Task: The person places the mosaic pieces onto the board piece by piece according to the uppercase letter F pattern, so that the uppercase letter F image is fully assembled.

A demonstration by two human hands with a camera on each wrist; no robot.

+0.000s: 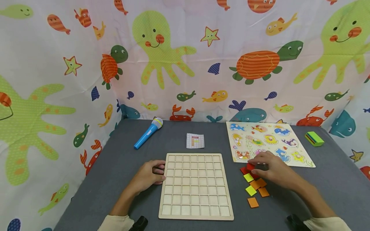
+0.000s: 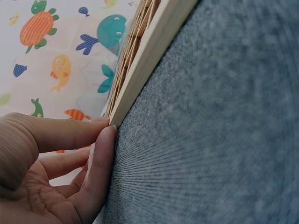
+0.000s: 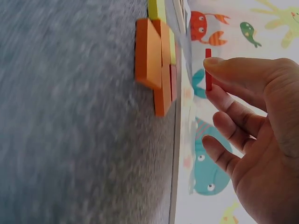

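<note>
A pale wooden grid board lies flat on the grey table in the head view. At its left side my left hand holds the edge with thumb and fingertips, seen close in the left wrist view beside the board's side. To the right of the board, my right hand pinches a thin red square tile between thumb and finger, above a loose pile. Orange tiles, yellow tiles and red tiles make up that pile; my fingers partly cover the red ones.
Behind the grid board lies a small printed grid card. A blue toy microphone is at back left. A picture puzzle board lies behind my right hand, with a green sponge-like block beyond. A sea-animal curtain hangs behind the table.
</note>
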